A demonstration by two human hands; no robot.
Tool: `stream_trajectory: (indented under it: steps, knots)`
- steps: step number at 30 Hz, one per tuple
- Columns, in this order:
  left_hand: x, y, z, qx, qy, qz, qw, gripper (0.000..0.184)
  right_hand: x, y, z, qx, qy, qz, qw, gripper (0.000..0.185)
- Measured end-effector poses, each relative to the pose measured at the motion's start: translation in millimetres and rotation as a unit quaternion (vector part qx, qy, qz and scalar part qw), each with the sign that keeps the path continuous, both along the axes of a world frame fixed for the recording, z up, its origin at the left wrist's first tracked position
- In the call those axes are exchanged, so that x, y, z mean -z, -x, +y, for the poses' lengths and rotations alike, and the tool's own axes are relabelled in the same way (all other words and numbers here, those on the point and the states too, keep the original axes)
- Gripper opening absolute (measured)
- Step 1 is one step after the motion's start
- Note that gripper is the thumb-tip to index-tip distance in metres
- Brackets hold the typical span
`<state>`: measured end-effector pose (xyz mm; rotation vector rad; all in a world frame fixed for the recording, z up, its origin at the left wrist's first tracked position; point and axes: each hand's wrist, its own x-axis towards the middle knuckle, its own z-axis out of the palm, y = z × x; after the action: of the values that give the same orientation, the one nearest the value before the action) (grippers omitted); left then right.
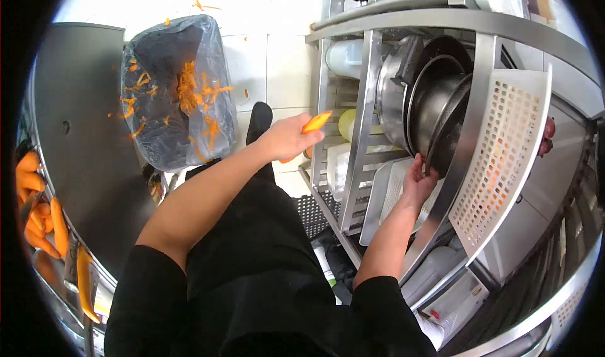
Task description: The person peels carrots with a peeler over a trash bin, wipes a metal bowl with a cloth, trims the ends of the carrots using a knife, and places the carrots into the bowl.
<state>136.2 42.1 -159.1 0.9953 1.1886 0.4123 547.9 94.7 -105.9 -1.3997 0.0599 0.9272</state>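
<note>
My left hand point(291, 138) is closed round an orange carrot point(316, 122), whose tip sticks out past the fingers above the floor. On the metal rack at the right, my right hand point(420, 182) has its fingertips at the lower rim of a dark round pan point(452, 136). Beside that pan stand more nested metal pans and a steel pot point(392, 95), all tilted on their sides. A bin lined with a grey plastic bag point(217, 114) stands at the upper left with orange peelings point(188, 87) in it.
Several carrots point(58, 228) lie at the far left, beside a dark metal panel point(82, 124). A white perforated basket point(501, 155) stands on the right side of the steel rack point(428, 20). White trays and plastic containers sit lower on the rack. Peelings are scattered on the tiled floor.
</note>
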Motion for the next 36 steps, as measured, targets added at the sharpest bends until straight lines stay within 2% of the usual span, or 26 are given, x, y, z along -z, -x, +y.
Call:
stream_trajectory:
  steps: [2,5,9,11,13,18,19,23,25,27,28,30,32,34,36]
  knots:
    - [1,-13,14,0.019,-0.002,0.004,1.0,0.049,-9,3,-5,0.02,0.016,-0.024,0.999,0.03]
    - [-2,-31,31,0.032,-0.016,-0.012,0.999,0.047,-3,-17,-14,-0.047,-0.009,-0.051,0.998,0.031]
    - [3,-40,36,0.046,-0.003,-0.003,0.999,0.048,-3,-30,-13,0.044,-0.023,0.081,0.995,0.032]
    - [8,-37,34,0.056,0.036,-0.005,0.998,0.049,-6,-8,-6,0.063,-0.028,0.006,0.998,0.029]
    - [14,-37,32,0.061,0.058,-0.007,0.996,0.049,-8,-9,-3,0.066,-0.034,-0.017,0.997,0.027]
    - [26,-39,22,0.064,0.025,0.034,0.997,0.048,-7,-23,2,0.047,-0.072,0.018,0.996,0.023]
    - [25,-43,21,0.058,0.016,0.003,0.998,0.049,-6,-26,2,0.049,-0.075,0.021,0.996,0.023]
    - [-21,-78,45,0.043,0.024,-0.117,0.992,0.054,-10,-31,-17,0.06,-0.078,0.029,0.995,0.023]
    - [-59,-100,75,0.017,-0.012,-0.171,0.985,0.054,-12,-34,-30,0.043,-0.105,0.019,0.993,0.023]
    - [-64,-145,105,-0.014,-0.036,-0.185,0.982,0.044,-15,-44,-52,0.028,-0.119,-0.005,0.993,0.023]
    - [-83,-150,127,-0.015,-0.027,-0.147,0.989,0.042,-13,-59,-66,0.028,-0.117,-0.022,0.992,0.023]
    - [-87,-182,157,-0.028,-0.004,-0.118,0.993,0.044,-7,-76,-83,0.046,-0.106,-0.044,0.992,0.023]
    - [-76,-213,187,-0.022,-0.006,-0.091,0.996,0.052,-4,-83,-96,0.069,-0.087,-0.05,0.993,0.023]
    - [-65,-239,215,-0.036,0.004,0.003,0.999,0.055,1,-85,-105,0.091,-0.072,-0.046,0.992,0.022]
    - [-40,-262,234,-0.05,-0.072,0.024,0.996,0.051,4,-86,-113,0.109,-0.061,-0.034,0.992,0.022]
